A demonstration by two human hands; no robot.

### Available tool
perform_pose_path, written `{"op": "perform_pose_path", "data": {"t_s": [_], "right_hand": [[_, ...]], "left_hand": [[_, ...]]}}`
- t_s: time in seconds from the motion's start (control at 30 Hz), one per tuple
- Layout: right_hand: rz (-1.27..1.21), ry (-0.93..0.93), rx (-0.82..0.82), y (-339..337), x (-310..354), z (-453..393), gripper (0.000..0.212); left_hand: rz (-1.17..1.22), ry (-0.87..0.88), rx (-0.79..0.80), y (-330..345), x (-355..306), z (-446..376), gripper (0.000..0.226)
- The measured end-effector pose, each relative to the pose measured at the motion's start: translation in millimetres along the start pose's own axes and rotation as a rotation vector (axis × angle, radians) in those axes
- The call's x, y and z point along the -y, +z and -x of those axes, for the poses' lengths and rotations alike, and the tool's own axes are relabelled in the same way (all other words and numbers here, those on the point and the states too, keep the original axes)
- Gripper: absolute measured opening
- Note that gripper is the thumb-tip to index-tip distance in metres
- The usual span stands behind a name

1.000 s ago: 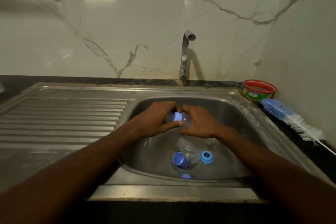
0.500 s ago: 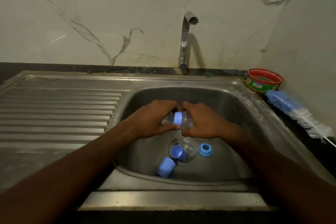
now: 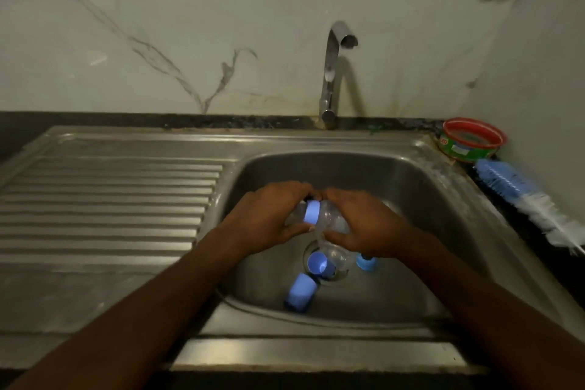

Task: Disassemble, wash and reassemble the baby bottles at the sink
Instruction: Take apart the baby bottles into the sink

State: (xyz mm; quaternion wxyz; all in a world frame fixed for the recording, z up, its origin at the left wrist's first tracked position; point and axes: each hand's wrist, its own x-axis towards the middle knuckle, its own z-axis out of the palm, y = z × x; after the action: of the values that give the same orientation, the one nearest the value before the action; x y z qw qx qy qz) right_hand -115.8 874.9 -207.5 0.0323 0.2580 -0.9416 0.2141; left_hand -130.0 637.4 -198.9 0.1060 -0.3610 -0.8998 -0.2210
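Note:
Both hands hold a clear baby bottle [image 3: 329, 215] sideways over the sink basin [image 3: 427, 199]. My left hand [image 3: 269, 215] grips the end with the blue collar ring [image 3: 311, 211]; my right hand [image 3: 364, 225] grips the bottle's body. Below them, near the drain, lie a blue cap [image 3: 318, 263] with its opening up, a second blue cap [image 3: 300, 291] on its side, a clear bottle part [image 3: 338, 255] and a blue ring [image 3: 365, 261] partly hidden under my right hand.
A steel tap [image 3: 332, 73] stands behind the basin; no water shows at its spout. The ribbed drainboard [image 3: 104, 206] lies to the left. At the back right are a red-rimmed green tub [image 3: 471, 141] and a blue-and-white bottle brush [image 3: 525, 199] on the dark counter.
The view has tilted down a little. A blue cap that was at the sink's front edge one second ago now lies on its side near the drain. The hands stay on the bottle.

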Motion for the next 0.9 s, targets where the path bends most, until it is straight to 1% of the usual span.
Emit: {"op": "perform_pose_path", "data": {"t_s": [0.1, 0.23, 0.4, 0.53, 0.6, 0.7, 0.9], "right_hand": [[0.048, -0.009, -0.029, -5.1, 4.1, -3.1, 0.057], [-0.001, 0.103, -0.056, -17.6, 20.7, 7.5, 0.056], [0.101, 0.122, 0.002, -19.8, 21.1, 10.1, 0.068], [0.163, 0.159, 0.087, -22.3, 11.5, 5.5, 0.073], [0.206, 0.171, 0.117, -21.6, 7.6, -0.7, 0.074], [0.240, 0.180, 0.145, -20.4, 4.7, -8.4, 0.075], [0.187, 0.170, 0.122, -17.1, 4.6, -14.6, 0.071]], "left_hand": [[0.001, 0.065, -0.007, 0.0, 2.2, -6.2, 0.044], [-0.032, 0.018, -0.034, -5.1, -8.5, -10.7, 0.044], [-0.155, -0.065, 0.018, 2.4, -15.7, -14.1, 0.046], [-0.263, -0.022, 0.065, 3.4, -8.4, -22.2, 0.049], [-0.265, -0.013, 0.089, 7.4, -1.2, -26.7, 0.049], [-0.235, -0.019, 0.082, 10.4, 9.0, -30.0, 0.046], [-0.226, -0.001, 0.041, 2.1, 9.9, -21.6, 0.043]]}}
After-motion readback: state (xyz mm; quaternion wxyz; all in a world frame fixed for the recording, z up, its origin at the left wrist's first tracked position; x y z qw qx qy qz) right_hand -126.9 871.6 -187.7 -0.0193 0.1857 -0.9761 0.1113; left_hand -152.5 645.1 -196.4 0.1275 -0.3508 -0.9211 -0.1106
